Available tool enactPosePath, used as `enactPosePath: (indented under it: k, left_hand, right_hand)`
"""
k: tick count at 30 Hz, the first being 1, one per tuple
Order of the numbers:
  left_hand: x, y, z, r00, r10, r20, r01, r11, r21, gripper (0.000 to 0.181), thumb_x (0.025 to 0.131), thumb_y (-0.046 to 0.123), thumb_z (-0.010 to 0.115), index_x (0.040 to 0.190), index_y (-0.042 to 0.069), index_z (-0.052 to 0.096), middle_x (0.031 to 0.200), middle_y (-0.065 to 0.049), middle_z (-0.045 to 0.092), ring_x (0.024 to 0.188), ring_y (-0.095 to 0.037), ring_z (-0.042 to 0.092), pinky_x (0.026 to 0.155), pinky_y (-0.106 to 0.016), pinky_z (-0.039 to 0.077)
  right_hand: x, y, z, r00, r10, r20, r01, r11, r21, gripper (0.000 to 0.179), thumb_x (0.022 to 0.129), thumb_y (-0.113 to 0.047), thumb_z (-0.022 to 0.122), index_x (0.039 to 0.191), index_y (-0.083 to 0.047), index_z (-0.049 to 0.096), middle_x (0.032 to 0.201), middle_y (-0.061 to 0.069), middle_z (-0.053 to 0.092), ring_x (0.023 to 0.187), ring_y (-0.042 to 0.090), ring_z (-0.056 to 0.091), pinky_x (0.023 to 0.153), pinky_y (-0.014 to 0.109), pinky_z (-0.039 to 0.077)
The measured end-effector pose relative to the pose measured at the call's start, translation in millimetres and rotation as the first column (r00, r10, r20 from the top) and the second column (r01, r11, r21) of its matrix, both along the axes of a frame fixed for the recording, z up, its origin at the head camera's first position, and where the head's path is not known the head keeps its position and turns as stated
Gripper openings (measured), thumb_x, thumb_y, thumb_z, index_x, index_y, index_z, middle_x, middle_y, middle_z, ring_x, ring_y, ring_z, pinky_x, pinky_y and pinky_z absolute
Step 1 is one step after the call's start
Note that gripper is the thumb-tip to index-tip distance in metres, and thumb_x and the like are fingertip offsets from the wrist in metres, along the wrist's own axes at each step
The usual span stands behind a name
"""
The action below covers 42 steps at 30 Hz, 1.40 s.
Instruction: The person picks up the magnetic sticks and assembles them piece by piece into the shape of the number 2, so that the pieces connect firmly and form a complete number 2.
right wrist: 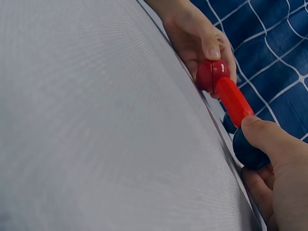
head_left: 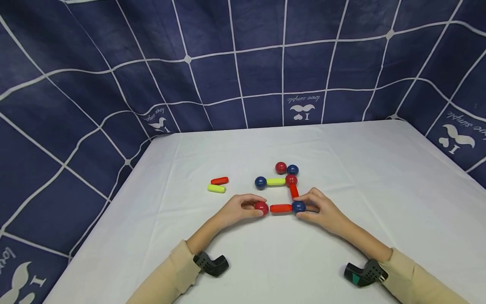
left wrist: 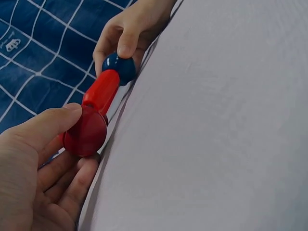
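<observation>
Between thumb and fingers, my left hand (head_left: 244, 207) pinches a red ball (head_left: 261, 207). Just right of that ball lies a red rod (head_left: 281, 208), whose other end meets a blue ball (head_left: 298, 206). My right hand (head_left: 321, 211) grips this blue ball. In the head view a narrow gap shows between the red ball and the rod; the left wrist view shows them very close, and contact is hard to tell. Another red rod (head_left: 294, 191) runs from the blue ball up to a second red ball (head_left: 291, 180). A yellow-green rod (head_left: 276, 181) links that one to another blue ball (head_left: 260, 182).
Behind the joined pieces sit a loose-looking red ball (head_left: 281, 167) and a blue ball (head_left: 292, 169), close together. To the left lie a red rod (head_left: 219, 180) and a yellow-green rod (head_left: 217, 188). A white cloth (head_left: 273, 261) covers the table; a blue checked curtain (head_left: 258, 76) hangs around it.
</observation>
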<state>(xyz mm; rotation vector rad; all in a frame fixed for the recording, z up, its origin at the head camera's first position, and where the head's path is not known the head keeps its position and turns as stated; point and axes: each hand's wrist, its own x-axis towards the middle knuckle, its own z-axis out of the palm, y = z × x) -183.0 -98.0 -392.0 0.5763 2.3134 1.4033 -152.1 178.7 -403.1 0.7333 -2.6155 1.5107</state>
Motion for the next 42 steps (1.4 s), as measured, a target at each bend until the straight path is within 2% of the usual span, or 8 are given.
enactPosePath:
  k: [10, 19, 22, 25, 27, 30, 35, 42]
  left_hand:
    - [3.7, 3.9, 2.3, 0.999, -0.008, -0.032, 0.008, 1.000, -0.012, 0.035, 0.082, 0.025, 0.066, 0.116, 0.021, 0.061, 0.109, 0.001, 0.062, 0.098, -0.013, 0.054, 0.086, -0.025, 0.046]
    - [-0.3, -3.7, 7.4, 0.979, -0.024, -0.202, 0.006, 0.996, -0.087, 0.037, 0.081, 0.028, 0.068, 0.116, 0.020, 0.061, 0.112, 0.005, 0.062, 0.104, -0.012, 0.054, 0.094, -0.035, 0.042]
    - [-6.9, -12.4, 10.7, 0.927, 0.088, -0.364, -0.128, 0.988, -0.086, 0.030, 0.081, 0.027, 0.067, 0.109, 0.017, 0.065, 0.110, 0.003, 0.063, 0.106, -0.015, 0.053, 0.094, -0.038, 0.042]
    - [-17.1, -26.5, 11.5, 0.830, 0.245, -0.501, -0.306, 0.951, -0.042, 0.024, 0.082, 0.024, 0.067, 0.103, 0.013, 0.067, 0.108, -0.001, 0.063, 0.107, -0.020, 0.052, 0.093, -0.041, 0.042]
    - [-24.8, -38.2, 10.0, 0.776, 0.341, -0.531, -0.399, 0.917, 0.007, 0.023, 0.082, 0.023, 0.067, 0.102, 0.011, 0.067, 0.109, -0.004, 0.061, 0.108, -0.022, 0.050, 0.094, -0.042, 0.040]
    - [-34.4, -54.9, 6.6, 0.733, 0.452, -0.508, -0.492, 0.868, 0.063, 0.026, 0.083, 0.023, 0.066, 0.104, 0.009, 0.066, 0.113, -0.007, 0.058, 0.113, -0.024, 0.047, 0.098, -0.044, 0.036]
    - [-45.1, -69.4, -0.5, 0.745, 0.541, -0.390, -0.567, 0.822, 0.057, 0.032, 0.085, 0.023, 0.062, 0.111, 0.004, 0.062, 0.117, -0.012, 0.056, 0.116, -0.027, 0.046, 0.101, -0.045, 0.033]
    - [-51.1, -67.8, -4.7, 0.801, 0.449, -0.397, -0.540, 0.828, -0.154, 0.036, 0.087, 0.024, 0.056, 0.115, 0.002, 0.060, 0.125, -0.014, 0.051, 0.121, -0.030, 0.040, 0.101, -0.047, 0.031]
  right_hand:
    - [0.0, -1.8, -0.9, 0.999, -0.018, 0.033, 0.017, 0.999, 0.033, 0.037, 0.076, -0.018, 0.072, 0.110, -0.006, 0.062, 0.093, 0.003, 0.046, 0.098, 0.023, 0.060, 0.085, 0.031, 0.049]
    - [1.7, -2.3, -2.0, 0.999, -0.029, 0.040, 0.027, 0.999, 0.043, 0.037, 0.076, -0.019, 0.073, 0.109, -0.007, 0.062, 0.093, 0.003, 0.047, 0.097, 0.022, 0.060, 0.085, 0.030, 0.049]
    - [2.7, -2.8, -3.9, 0.999, -0.021, 0.043, 0.019, 0.999, 0.032, 0.037, 0.076, -0.020, 0.073, 0.109, -0.006, 0.062, 0.093, 0.003, 0.047, 0.097, 0.022, 0.060, 0.085, 0.030, 0.050]
    - [3.1, -3.7, -5.4, 0.999, -0.012, 0.043, 0.011, 1.000, 0.029, 0.037, 0.077, -0.020, 0.072, 0.109, -0.006, 0.062, 0.093, 0.003, 0.047, 0.098, 0.022, 0.060, 0.084, 0.030, 0.050]
    - [3.0, -4.0, -6.5, 0.999, -0.013, 0.036, 0.012, 0.999, 0.033, 0.036, 0.077, -0.020, 0.072, 0.109, -0.006, 0.062, 0.093, 0.002, 0.047, 0.097, 0.021, 0.060, 0.084, 0.030, 0.050]
    - [2.5, -3.9, -7.7, 0.999, -0.022, 0.026, 0.021, 0.999, 0.042, 0.036, 0.077, -0.020, 0.072, 0.108, -0.007, 0.063, 0.093, 0.001, 0.047, 0.096, 0.018, 0.060, 0.084, 0.029, 0.050]
    - [1.7, -3.3, -6.4, 1.000, -0.029, 0.008, 0.029, 0.998, 0.054, 0.036, 0.076, -0.020, 0.072, 0.108, -0.007, 0.063, 0.092, 0.001, 0.047, 0.096, 0.018, 0.061, 0.083, 0.028, 0.050]
    - [1.6, -1.3, -0.4, 1.000, -0.020, 0.000, 0.020, 0.999, 0.050, 0.038, 0.077, -0.022, 0.072, 0.110, -0.007, 0.062, 0.092, 0.001, 0.046, 0.096, 0.018, 0.061, 0.084, 0.030, 0.050]
